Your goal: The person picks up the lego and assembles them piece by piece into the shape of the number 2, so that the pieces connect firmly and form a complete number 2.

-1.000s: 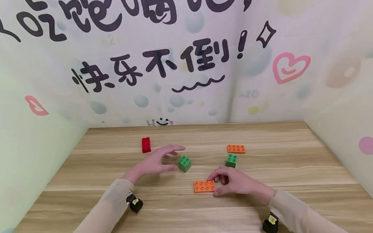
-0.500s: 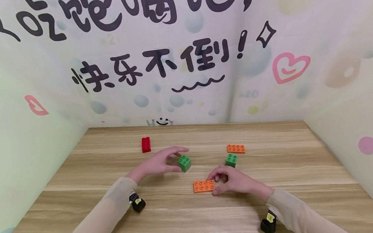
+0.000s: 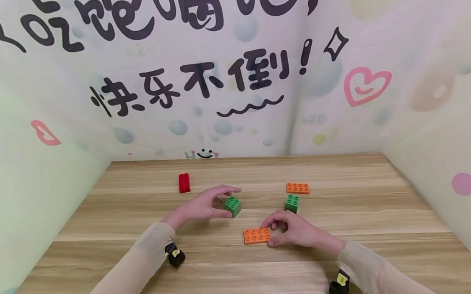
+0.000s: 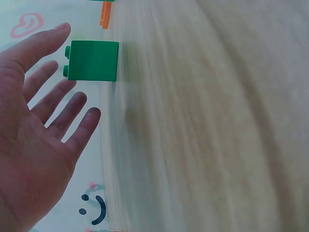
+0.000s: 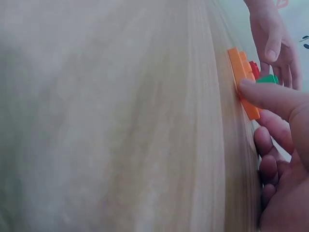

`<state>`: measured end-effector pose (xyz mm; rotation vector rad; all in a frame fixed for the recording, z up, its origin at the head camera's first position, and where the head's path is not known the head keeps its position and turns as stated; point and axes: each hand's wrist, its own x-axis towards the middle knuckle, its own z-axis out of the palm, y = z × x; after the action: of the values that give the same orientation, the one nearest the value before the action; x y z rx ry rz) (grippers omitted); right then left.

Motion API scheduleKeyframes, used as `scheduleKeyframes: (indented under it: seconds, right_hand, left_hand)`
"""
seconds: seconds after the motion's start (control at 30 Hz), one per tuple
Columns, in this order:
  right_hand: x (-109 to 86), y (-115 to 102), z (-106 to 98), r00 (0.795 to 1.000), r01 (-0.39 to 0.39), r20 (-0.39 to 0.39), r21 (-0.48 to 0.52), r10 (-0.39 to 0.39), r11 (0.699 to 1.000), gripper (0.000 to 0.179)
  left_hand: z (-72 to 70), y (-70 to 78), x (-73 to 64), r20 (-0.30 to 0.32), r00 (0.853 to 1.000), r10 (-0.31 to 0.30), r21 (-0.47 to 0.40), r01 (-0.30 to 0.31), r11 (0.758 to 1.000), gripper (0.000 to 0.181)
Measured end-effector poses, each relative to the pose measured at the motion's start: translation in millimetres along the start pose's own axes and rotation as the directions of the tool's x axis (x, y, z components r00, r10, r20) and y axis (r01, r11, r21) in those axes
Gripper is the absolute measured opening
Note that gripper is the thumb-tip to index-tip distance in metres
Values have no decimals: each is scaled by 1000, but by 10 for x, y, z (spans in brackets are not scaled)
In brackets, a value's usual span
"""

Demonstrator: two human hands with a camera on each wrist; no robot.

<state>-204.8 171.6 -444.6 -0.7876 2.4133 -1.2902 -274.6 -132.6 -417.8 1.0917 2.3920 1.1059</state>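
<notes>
Red brick (image 3: 184, 183): back left of the table (image 3: 229, 279). Left hand (image 3: 202, 206): fingers loosely spread, nothing grasped. Green block (image 3: 233, 206): just right of it, at the gap between thumb and fingers; contact unclear; left hand nearer. Orange brick (image 3: 256, 236): flat, long axis left to right, right end pinched by the right hand (image 3: 295, 230). Second green block (image 3: 292, 202): just beyond. Second orange brick (image 3: 298, 188): behind that.

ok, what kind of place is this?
Likely a small recording booth: a printed backdrop with Chinese lettering stands behind a wood-grain tabletop, and the person working there wears black wrist cameras.
</notes>
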Motion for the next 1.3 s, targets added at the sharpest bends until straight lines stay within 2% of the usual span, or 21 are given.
scheduleKeyframes:
  seconds: [0.2,0.5,0.7,1.0,1.3]
  right_hand:
    - [-26,-5,62,998,-5,-64,-31,3,1000,34]
    - [-85,-12,125,994,-46,-105,-86,37,995,37]
    - [-87,-33,123,994,-43,-107,-92,33,995,35]
    - [-95,-41,107,996,-15,-93,-65,9,998,38]
    - [-95,-29,122,994,-8,-109,-91,-2,996,37]
  left_hand:
    - [-3,-4,-4,8,1000,-2,-21,2,1000,69]
    - [-7,1,-10,13,1000,-23,-36,24,999,70]
    - [-9,-8,7,19,1000,-16,-15,16,1000,69]
    - [-1,-39,50,23,1000,1,-31,0,1000,66]
    - [-11,-34,54,31,999,-20,-23,21,1000,58]
